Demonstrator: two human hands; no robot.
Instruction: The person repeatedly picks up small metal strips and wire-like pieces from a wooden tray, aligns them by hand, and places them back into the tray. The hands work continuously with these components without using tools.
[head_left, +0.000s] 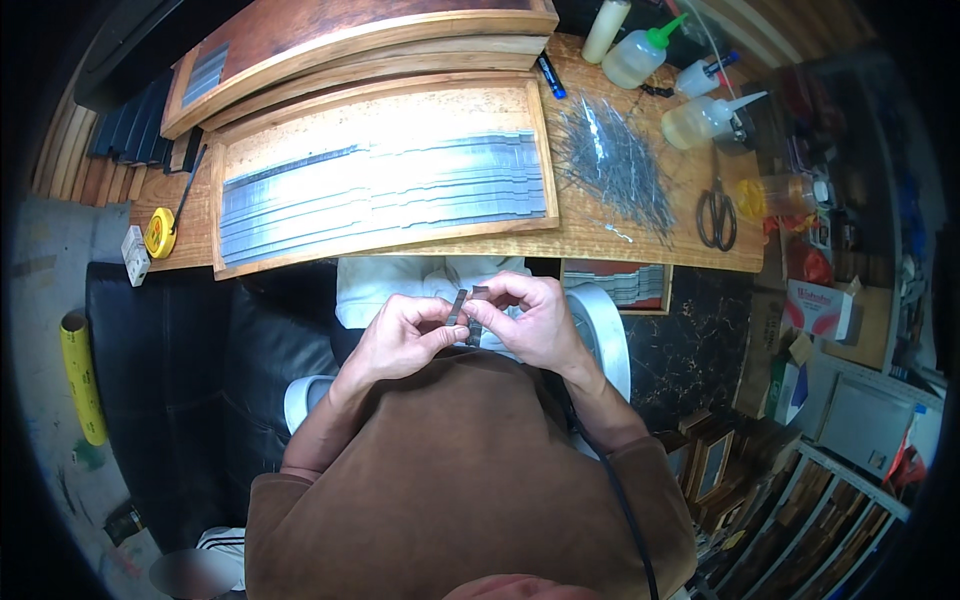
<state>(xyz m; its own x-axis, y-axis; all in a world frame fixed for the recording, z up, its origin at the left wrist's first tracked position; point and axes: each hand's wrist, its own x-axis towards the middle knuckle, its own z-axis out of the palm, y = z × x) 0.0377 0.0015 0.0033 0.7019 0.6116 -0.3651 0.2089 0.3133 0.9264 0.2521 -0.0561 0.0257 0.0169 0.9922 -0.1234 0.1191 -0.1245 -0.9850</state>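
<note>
In front of my chest, just short of the table edge, my two hands meet over small dark pieces. My left hand point(393, 337) pinches a narrow dark strip point(457, 306) between thumb and fingers. Beside it, my right hand point(535, 318) pinches a short dark flat piece point(480, 293). Whether the two pieces are joined lower down cannot be made out, as the fingers cover part of them. Beyond the hands, a shallow wooden tray point(549, 185) on the table holds several rows of thin grey stepped strips point(300, 222).
On the wooden table lie a heap of thin dark wires point(615, 165), black scissors point(716, 218), a blue marker point(551, 77) and a yellow tape measure point(160, 233). Squeeze bottles point(697, 122) stand at the right. Stacked trays point(370, 50) rise behind. An open drawer point(640, 309) holds more strips.
</note>
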